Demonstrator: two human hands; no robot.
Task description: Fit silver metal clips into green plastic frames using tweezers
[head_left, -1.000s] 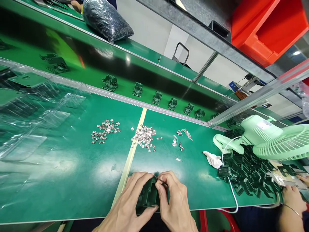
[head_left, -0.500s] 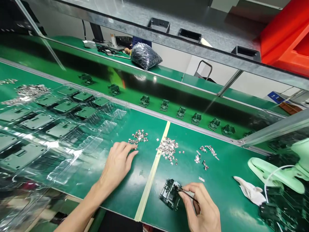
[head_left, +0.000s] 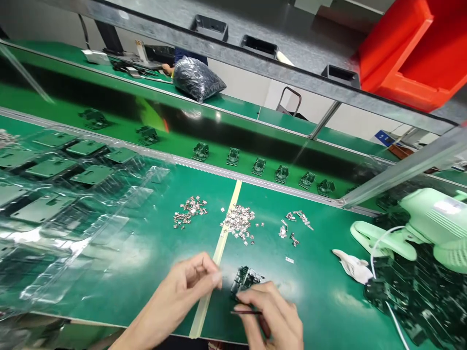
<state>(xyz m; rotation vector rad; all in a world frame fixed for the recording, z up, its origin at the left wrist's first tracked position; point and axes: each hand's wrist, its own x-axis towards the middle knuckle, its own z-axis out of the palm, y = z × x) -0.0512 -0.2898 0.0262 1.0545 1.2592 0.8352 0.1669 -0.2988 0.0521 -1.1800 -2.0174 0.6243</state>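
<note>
Just to the right of the left hand's (head_left: 186,288) pinched fingertips (head_left: 216,278) sits the dark green plastic part (head_left: 243,278), its near edge touching the right hand's (head_left: 272,313) fingers, so the right hand is nearer. The left fingers are closed narrowly on something too small to identify. The right fingers curl around a thin dark tool (head_left: 245,312) lying crosswise below the part, whose long axis is partly hidden.

The left hand (head_left: 189,283) is raised at the end of a bare left forearm (head_left: 146,326) that slants in from the lower left, thumb and forefinger pinched tip to tip and the other fingers loosely curled. The right hand (head_left: 272,316) sits just beside it, back upward, fingers curled closed.
</note>
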